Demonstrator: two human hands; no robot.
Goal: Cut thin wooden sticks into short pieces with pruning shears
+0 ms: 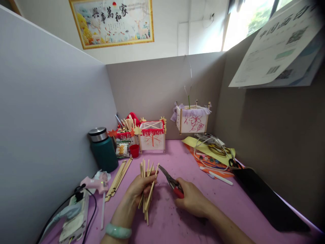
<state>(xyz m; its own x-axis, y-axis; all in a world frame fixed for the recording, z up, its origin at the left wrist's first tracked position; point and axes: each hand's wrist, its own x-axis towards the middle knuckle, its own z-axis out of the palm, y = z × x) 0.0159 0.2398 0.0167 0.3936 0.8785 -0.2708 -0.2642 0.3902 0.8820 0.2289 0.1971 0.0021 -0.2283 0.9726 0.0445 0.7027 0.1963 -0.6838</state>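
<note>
My left hand [144, 184], with a green bangle [118, 231] on its wrist, is closed around a loose bundle of thin wooden sticks [147, 203]. One stick leans apart from the others toward the right. My right hand [189, 198] grips red-handled pliers [170, 179], whose jaws point up and left. The jaw tips sit close to the top of that leaning stick; I cannot tell whether they touch it. Left of my hands, several longer sticks with dark bands [119, 179] lie on the purple tabletop [175, 156].
At left stand a pink glue gun [95, 184], a power strip [74, 220] with cables, and a teal flask [103, 152]. Behind are a red cup [134, 151] and paper lanterns [152, 140]. At right lie a white pen [219, 178], yellow paper [189, 140] and a black pad [269, 200].
</note>
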